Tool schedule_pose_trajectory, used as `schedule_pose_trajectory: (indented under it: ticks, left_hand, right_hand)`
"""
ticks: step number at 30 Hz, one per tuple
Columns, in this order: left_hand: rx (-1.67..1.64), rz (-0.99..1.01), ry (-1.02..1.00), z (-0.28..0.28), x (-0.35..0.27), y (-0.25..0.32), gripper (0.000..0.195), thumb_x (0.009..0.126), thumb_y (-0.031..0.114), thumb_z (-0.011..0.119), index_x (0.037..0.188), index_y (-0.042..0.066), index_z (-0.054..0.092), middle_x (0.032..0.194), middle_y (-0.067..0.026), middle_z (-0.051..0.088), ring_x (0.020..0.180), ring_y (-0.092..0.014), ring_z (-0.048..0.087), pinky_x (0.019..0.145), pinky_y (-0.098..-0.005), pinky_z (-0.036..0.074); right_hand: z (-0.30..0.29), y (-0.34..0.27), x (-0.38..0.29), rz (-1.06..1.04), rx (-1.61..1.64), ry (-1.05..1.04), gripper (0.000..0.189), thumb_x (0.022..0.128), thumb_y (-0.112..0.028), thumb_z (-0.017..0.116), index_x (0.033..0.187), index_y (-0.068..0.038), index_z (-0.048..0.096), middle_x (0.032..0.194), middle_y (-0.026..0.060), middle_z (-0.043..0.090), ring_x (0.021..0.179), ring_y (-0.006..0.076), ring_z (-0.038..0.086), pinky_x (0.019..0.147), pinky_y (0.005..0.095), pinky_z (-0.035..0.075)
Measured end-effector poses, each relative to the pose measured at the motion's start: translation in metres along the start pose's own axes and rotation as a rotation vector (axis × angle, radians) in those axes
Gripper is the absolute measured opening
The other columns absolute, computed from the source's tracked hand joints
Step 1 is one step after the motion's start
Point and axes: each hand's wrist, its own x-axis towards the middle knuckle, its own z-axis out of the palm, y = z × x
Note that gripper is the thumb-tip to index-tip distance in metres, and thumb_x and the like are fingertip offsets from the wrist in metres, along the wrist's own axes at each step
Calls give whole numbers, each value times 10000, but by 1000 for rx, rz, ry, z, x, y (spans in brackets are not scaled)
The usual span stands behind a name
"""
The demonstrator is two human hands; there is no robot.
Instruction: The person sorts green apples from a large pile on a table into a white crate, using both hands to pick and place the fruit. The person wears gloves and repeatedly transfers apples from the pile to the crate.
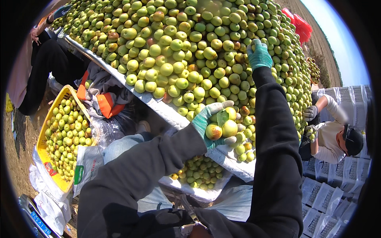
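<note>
A large sloping heap of green jujubes (184,53), some with brown patches, lies before me on a white padded sheet edge (166,114). In its teal-coated glove, my left hand (212,128) is palm up and cups several jujubes (229,128), with a small green leaf (222,118) on top. My right hand (260,55), gloved alike, reaches further up the heap. Its fingers curl down among the fruit, and whether they grip one is hidden. Below my left forearm, more jujubes (204,172) rest in a white-lined container (208,194) between my knees.
A yellow crate (44,142) full of jujubes stands at left, beside a grey-and-orange garment (108,101). At right, a person (330,134) in gloves handles fruit near stacked, plastic-lined crates (320,196). Another person (44,68) is at upper left. Red mesh bags (300,26) lie beyond the heap.
</note>
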Motion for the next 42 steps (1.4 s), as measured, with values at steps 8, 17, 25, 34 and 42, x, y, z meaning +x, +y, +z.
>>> schedule_pose_trajectory:
  ticks: [8, 17, 25, 34, 42]
  left_hand:
    - [248, -70, 474, -1, -13, -36, 332, 873, 386, 574, 1167, 233, 554, 1109, -9, 589, 905, -165, 621, 628, -339, 560]
    - [675, 153, 116, -33, -66, -72, 405, 902, 307, 569, 1272, 171, 480, 1168, -64, 557, 994, -225, 607, 642, -355, 577]
    - [217, -839, 481, -100, -182, -154, 450, 850, 290, 632, 1246, 135, 487, 1041, -106, 568, 802, -219, 633, 505, -332, 567]
    - [494, -860, 388, -137, -218, -197, 650, 665, 172, 782, 1232, 48, 489, 1087, -118, 554, 979, -210, 570, 828, -355, 489]
    - [1053, -353, -142, -153, -231, -201, 656, 631, 110, 801, 1216, 39, 513, 1029, -127, 602, 960, -225, 592, 883, -340, 468]
  right_hand:
    - [-3, -130, -32, -301, -231, -376, 481, 775, -317, 732, 1178, -147, 531, 1226, 171, 430, 941, 322, 633, 743, 432, 542]
    - [-59, -92, -86, -180, 958, -253, 437, 672, -194, 828, 1034, -59, 624, 1037, 79, 574, 883, 180, 616, 738, 271, 550]
    - [-104, -84, -330, 8, 1370, -599, 490, 707, -108, 755, 1144, -20, 553, 954, 91, 613, 772, 149, 616, 661, 263, 531]
    - [-7, -158, -514, 161, 375, -1062, 610, 660, -268, 797, 1185, -132, 518, 1162, 177, 498, 1022, 301, 577, 889, 370, 482]
    - [-2, -142, -526, 182, 840, -817, 518, 721, -212, 795, 1144, -69, 533, 1087, 115, 594, 964, 210, 590, 845, 316, 497]
